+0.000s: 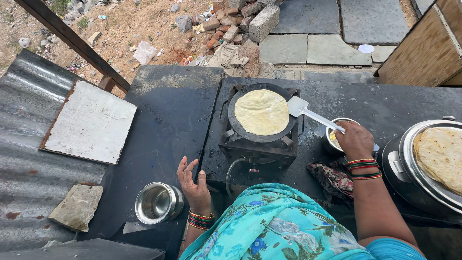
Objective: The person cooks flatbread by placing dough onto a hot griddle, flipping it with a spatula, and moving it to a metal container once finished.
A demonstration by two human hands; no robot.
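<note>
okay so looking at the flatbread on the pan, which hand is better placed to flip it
Right, probably. The right hand already grips the spatula, whose blade sits at the edge of the flatbread on the pan. The left hand is empty, open, resting on the counter near a steel cup.

Dark stone tabletop (168, 106), two slabs butted with a seam between them; left slab carries a steel cup (158, 202) near the front edge, open side up; left hand (195, 185) rests flat on the slab just beside the cup; right slab carries a black gas stove (257, 144) by the seam, a small steel bowl (332, 139) right of the stove, a patterned cloth (333, 179) in front of the bowl, and a large dark casserole pot (409, 173) at the far right; cloth lies between stove and pot.
</note>
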